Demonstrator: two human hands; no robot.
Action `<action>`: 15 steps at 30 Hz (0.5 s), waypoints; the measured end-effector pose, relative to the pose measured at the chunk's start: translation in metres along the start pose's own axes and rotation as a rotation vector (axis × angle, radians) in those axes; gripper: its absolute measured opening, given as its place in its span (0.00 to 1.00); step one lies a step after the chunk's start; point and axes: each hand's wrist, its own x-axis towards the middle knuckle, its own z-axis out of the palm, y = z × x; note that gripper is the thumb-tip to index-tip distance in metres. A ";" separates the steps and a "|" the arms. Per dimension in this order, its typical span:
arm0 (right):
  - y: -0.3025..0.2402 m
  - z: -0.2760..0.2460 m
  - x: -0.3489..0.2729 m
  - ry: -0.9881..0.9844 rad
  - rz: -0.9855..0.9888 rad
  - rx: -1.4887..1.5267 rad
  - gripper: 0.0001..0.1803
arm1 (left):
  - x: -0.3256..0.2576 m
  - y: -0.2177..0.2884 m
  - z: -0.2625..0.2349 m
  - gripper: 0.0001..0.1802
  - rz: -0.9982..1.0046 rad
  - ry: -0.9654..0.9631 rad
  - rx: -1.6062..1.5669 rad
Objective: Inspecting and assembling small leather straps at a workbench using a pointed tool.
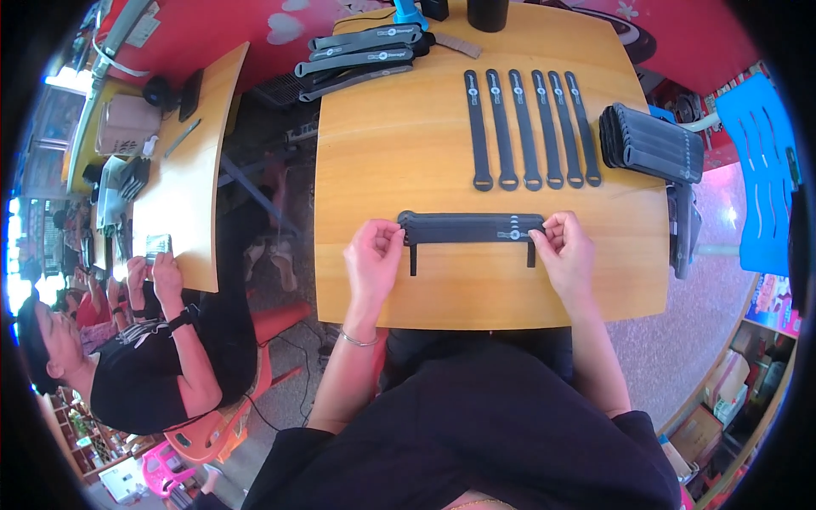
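Note:
A small stack of dark grey straps lies sideways near the front of the wooden table. Its left end is pinched between the thumb and fingers of my left hand. At the other end, my right hand grips the stack in the same way. Two short black strips, a left one and a right one, stick out from under the stack toward me. Beyond it, several single straps lie lengthwise in a row, their looped ends nearest me.
Bundled straps sit at the table's right edge, and more bundles are piled at the far left. A black cup stands at the back. Left of my table, a person works at another table. A blue slotted panel rises at the right.

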 end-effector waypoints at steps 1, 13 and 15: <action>0.002 0.001 0.000 -0.002 -0.008 0.004 0.11 | 0.000 -0.001 0.000 0.03 0.005 0.008 0.001; 0.001 0.000 -0.002 0.039 -0.068 -0.034 0.12 | -0.001 -0.005 0.001 0.04 0.095 0.038 0.073; 0.001 -0.001 -0.002 0.044 -0.061 -0.039 0.12 | -0.002 -0.004 0.001 0.03 0.122 0.026 0.113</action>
